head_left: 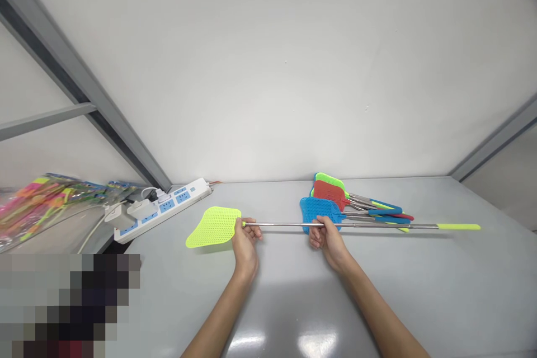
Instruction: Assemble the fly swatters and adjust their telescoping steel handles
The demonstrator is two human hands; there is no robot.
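A yellow-green fly swatter (pixel 216 226) with a long metal telescopic rod lies level across both my hands, above the grey table. My left hand (pixel 246 243) is closed on it where the perforated head meets the rod. Farther along, my right hand (pixel 328 241) pinches the middle of the rod between thumb and fingers. The yellow-green grip end reaches out to the right. Just behind my right hand is a pile of fly swatters; a blue swatter (pixel 316 210) lies in front, a red swatter (pixel 329 192) behind it, and a green one at the back.
A white power strip (pixel 168 210) with plugged-in adapters sits at the left on the grey table (pixel 419 291). Colourful plastic-wrapped items (pixel 50 201) lie at the far left. A white wall (pixel 285 67) rises behind the table. The lower left corner is pixelated.
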